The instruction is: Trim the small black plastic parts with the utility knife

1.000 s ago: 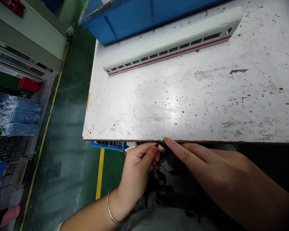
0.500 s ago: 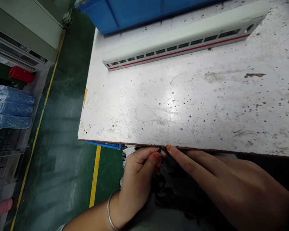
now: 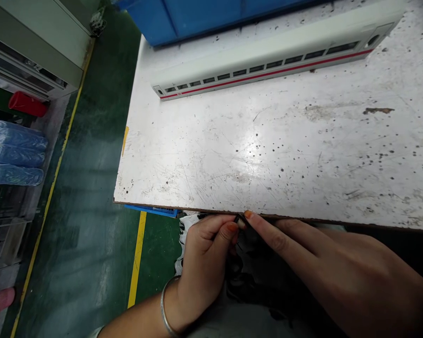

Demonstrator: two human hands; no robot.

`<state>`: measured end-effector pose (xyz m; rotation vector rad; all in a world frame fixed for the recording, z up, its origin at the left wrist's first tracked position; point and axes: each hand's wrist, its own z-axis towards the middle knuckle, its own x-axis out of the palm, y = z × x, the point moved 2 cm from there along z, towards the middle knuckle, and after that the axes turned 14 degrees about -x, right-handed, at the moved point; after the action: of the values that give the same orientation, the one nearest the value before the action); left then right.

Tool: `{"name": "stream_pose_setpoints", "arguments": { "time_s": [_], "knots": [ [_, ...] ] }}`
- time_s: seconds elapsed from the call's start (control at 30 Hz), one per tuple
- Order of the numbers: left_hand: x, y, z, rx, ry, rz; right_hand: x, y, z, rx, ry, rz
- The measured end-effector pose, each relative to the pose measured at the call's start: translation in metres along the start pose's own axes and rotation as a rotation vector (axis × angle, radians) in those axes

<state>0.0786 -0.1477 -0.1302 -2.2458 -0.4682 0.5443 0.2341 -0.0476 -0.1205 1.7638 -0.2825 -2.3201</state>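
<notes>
So there's a person sitting right up at the near edge of a big scuffed, speckled white workbench (image 3: pixel 267 155), and both hands are down just under that edge, working on a tiny dark part (image 3: pixel 241 221) with a pale end. It's really small and half hidden, so I can't say exactly what it is. It sits right below the bench edge, about midway along it.

The left hand (image 3: pixel 204 263), the one with a silver bangle (image 3: pixel 166 306) on the wrist, has its thumb and fingers pinched together on the part. The right hand (image 3: pixel 324 253) comes in from the right with its fingers lying together, and the orange-painted index fingertip (image 3: pixel 248 214) is right at the part, but I can't tell if it's actually gripping. Under both hands there's a dark tangle (image 3: pixel 242 277) of something, too shadowy to make out.

Up on the far side of the bench lies a long white train-carriage shell (image 3: pixel 267 65) with a red stripe and a row of window slots, well away from the hands. Behind it is a big blue crate (image 3: pixel 197 19), and off to the left is a green floor (image 3: pixel 91 188) with a yellow line (image 3: pixel 137 258) on it
</notes>
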Motion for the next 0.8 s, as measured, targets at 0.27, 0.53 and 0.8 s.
{"name": "stream_pose_setpoints", "arguments": {
  "time_s": [0.27, 0.53, 0.8],
  "knots": [
    [-0.0007, 0.0012, 0.0006, 0.023, -0.01, 0.001, -0.0019, -0.0061, -0.0018, -0.036, -0.012, -0.004],
    [-0.0008, 0.0021, 0.0004, 0.019, 0.002, -0.004, -0.001, -0.0032, 0.0014, -0.022, -0.022, -0.016],
    [-0.0011, 0.0022, 0.0006, 0.009, 0.016, -0.024, -0.0005, 0.0022, -0.0001, -0.013, -0.024, -0.064]
  ]
}}
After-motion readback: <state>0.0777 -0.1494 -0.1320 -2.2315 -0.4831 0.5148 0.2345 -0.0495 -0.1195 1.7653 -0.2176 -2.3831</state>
